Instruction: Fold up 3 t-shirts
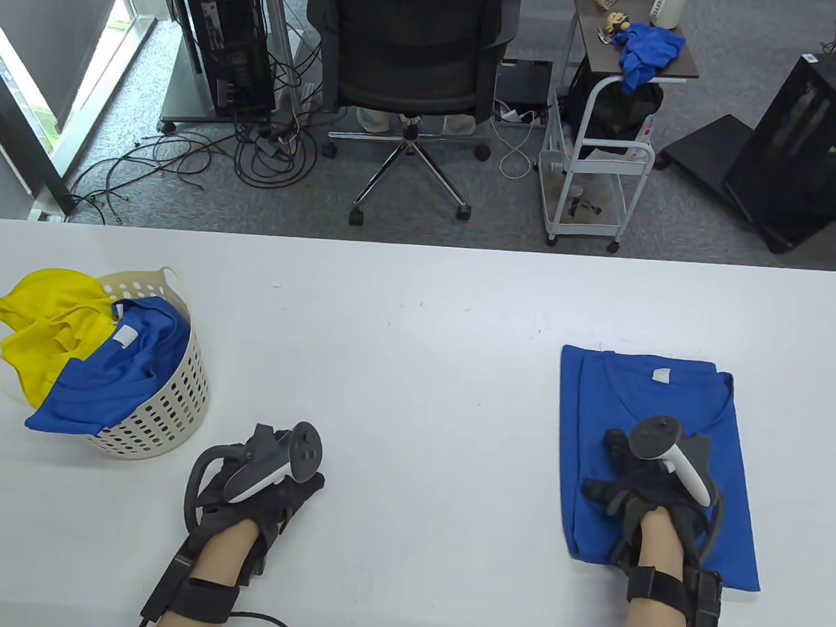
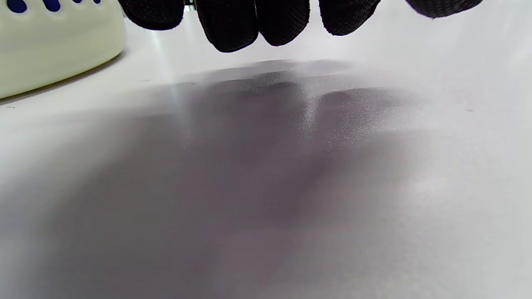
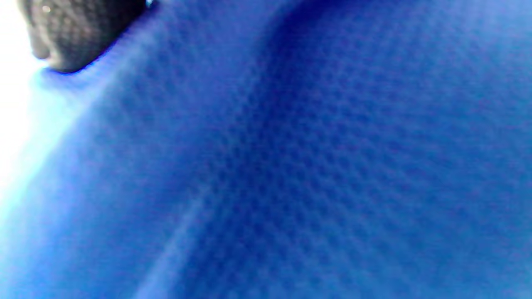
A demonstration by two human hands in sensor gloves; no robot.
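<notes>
A folded blue t-shirt (image 1: 668, 417) lies flat on the white table (image 1: 418, 313) at the right. My right hand (image 1: 635, 479) rests flat on its lower middle, fingers spread; in the right wrist view the blue cloth (image 3: 291, 166) fills the frame, with one fingertip (image 3: 70, 37) at the top left. My left hand (image 1: 284, 483) lies on the bare table, holding nothing; its fingertips (image 2: 257, 20) hang just above the surface in the left wrist view. A cream perforated basket (image 1: 161, 410) at the left holds a crumpled yellow t-shirt (image 1: 52, 331) and a blue t-shirt (image 1: 120, 378).
The basket's base (image 2: 54, 45) shows close by in the left wrist view. Beyond the table's far edge stand an office chair (image 1: 414, 55), a white cart (image 1: 600, 161) with a blue cloth (image 1: 647, 50) on top, and computer towers (image 1: 816, 141).
</notes>
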